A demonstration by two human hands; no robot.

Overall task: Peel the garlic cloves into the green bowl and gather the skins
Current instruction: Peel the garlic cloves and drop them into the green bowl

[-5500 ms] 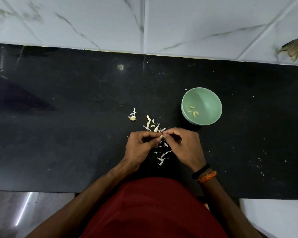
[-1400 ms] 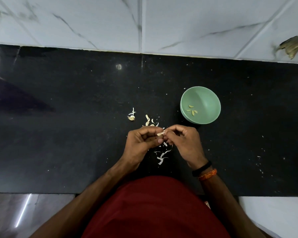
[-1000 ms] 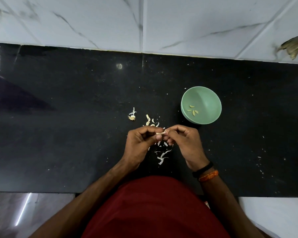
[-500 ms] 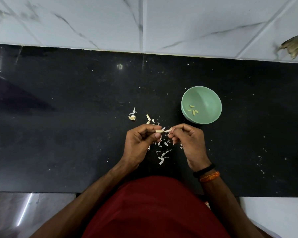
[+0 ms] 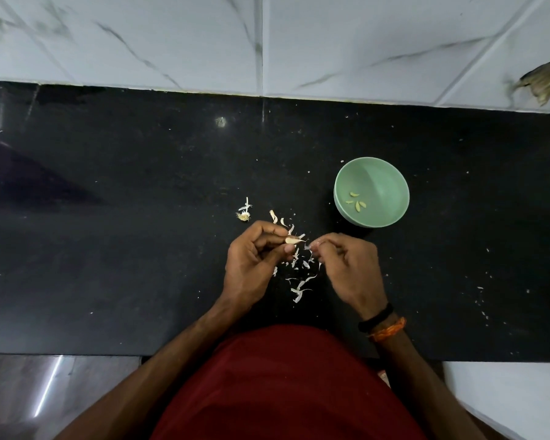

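Note:
My left hand (image 5: 251, 262) pinches a pale garlic clove (image 5: 293, 240) between thumb and fingers, its tip pointing right. A short gap to the right, my right hand (image 5: 346, 268) pinches a small strip of skin (image 5: 307, 247) at its fingertips. Loose white skins (image 5: 300, 274) lie scattered on the black counter (image 5: 124, 233) below and between both hands, with a few more just above the left hand. The green bowl (image 5: 391, 173) stands up and to the right of my hands, with several peeled cloves (image 5: 356, 203) at its bottom.
A garlic root stub (image 5: 243, 216) with a bit of skin lies left of the skins. A white marble-tiled wall (image 5: 267, 42) runs behind the counter, with a brown scrap (image 5: 542, 82) stuck on it at the far right. Tiny skin flecks dot the counter's right side.
My hands have drawn apart: the right hand pulled a strip of skin off the clove and moved right, while the left hand kept the clove. More skin bits lie between them.

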